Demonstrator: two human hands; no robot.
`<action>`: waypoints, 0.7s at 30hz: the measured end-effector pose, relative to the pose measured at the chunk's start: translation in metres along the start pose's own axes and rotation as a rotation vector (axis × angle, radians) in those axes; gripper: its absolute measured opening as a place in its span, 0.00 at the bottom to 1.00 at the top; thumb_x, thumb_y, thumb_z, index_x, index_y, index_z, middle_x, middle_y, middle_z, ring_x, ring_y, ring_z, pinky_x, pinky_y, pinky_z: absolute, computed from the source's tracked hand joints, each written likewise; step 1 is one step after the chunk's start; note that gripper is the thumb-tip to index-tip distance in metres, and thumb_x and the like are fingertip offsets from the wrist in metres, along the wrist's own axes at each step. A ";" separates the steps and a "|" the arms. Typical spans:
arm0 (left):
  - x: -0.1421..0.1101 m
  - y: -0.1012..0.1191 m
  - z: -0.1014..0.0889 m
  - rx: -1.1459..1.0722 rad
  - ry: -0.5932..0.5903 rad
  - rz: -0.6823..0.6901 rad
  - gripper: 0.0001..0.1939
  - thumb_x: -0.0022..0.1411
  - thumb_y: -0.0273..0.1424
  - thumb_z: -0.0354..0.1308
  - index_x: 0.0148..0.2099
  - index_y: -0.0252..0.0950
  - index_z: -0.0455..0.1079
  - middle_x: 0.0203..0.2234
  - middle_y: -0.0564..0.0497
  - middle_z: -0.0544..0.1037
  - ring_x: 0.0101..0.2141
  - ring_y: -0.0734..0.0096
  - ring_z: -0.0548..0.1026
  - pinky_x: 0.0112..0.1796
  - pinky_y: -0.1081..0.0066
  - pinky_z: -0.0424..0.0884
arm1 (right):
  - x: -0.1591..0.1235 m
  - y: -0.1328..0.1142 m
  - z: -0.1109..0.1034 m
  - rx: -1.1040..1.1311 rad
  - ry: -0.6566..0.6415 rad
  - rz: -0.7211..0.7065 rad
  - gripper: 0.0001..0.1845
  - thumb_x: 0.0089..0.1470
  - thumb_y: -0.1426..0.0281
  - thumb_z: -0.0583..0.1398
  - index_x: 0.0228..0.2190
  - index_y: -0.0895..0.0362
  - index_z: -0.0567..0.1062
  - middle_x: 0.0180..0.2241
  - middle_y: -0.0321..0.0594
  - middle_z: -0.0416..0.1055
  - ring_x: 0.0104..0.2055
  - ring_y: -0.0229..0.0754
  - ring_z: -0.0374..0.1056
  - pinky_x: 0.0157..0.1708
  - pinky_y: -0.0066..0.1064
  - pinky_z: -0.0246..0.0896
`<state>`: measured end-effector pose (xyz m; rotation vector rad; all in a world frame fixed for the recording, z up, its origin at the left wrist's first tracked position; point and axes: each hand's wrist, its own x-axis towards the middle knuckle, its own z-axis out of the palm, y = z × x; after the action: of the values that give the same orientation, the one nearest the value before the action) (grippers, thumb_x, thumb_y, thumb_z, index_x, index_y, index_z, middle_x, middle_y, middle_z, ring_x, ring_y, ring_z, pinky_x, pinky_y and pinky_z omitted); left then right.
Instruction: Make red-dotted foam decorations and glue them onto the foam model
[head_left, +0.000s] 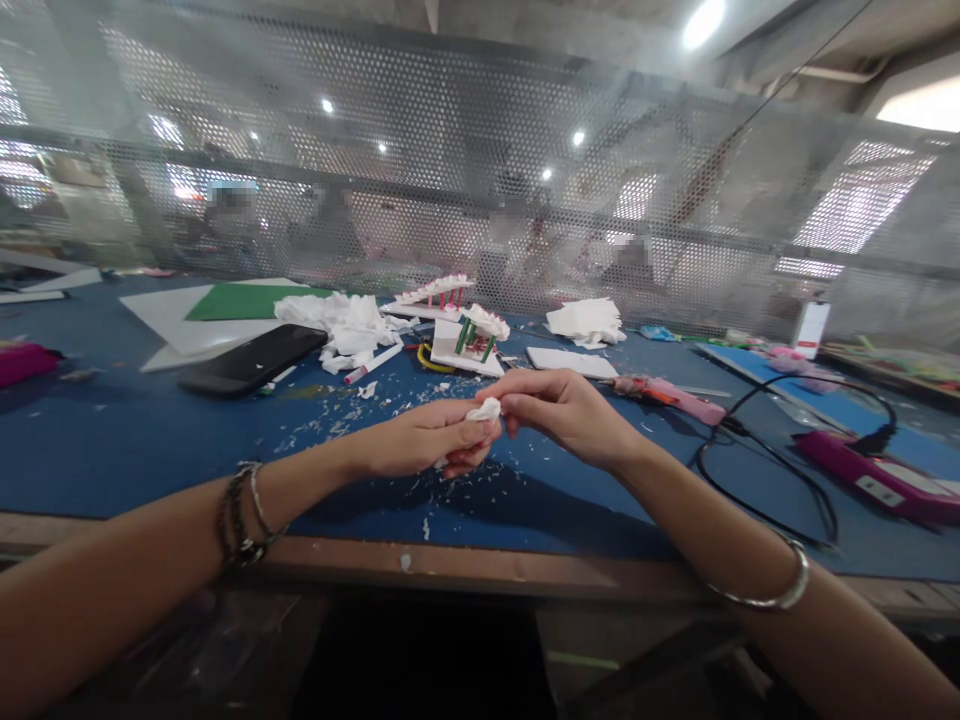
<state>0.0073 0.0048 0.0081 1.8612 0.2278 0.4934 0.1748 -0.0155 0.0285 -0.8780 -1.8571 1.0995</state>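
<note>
A small crumpled piece of white tissue paper [485, 409] is pinched between the thumb and fingers of my left hand [442, 437]. From the other side, my right hand [559, 412] closes thumb and forefinger on its edge. Just beyond my hands stands a small model with green posts [475, 336] and a white crumpled top on a white base. Another model with red posts [442, 292] sits behind it. Tiny white paper scraps [367, 390] litter the blue tabletop [300, 430] around and under my hands.
Left of the models lie crumpled tissue [337, 322], a black phone-like slab [255, 360], a white marker [375, 363] and a green sheet [244, 302]. To the right are stacked white paper [585, 322], a pink glue gun [682, 400], its looping black cable [814, 475] and a magenta power strip [877, 480].
</note>
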 end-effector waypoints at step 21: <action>0.000 -0.004 -0.004 -0.027 0.026 -0.015 0.11 0.58 0.35 0.43 0.27 0.35 0.52 0.16 0.60 0.54 0.16 0.83 0.54 0.18 0.77 0.52 | 0.005 0.007 -0.002 -0.151 0.151 0.096 0.14 0.53 0.71 0.47 0.18 0.57 0.61 0.11 0.28 0.63 0.09 0.27 0.57 0.11 0.21 0.49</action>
<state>0.0062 0.0093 0.0054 1.8259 0.2511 0.5086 0.1754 -0.0078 0.0247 -1.1164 -1.8050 0.9307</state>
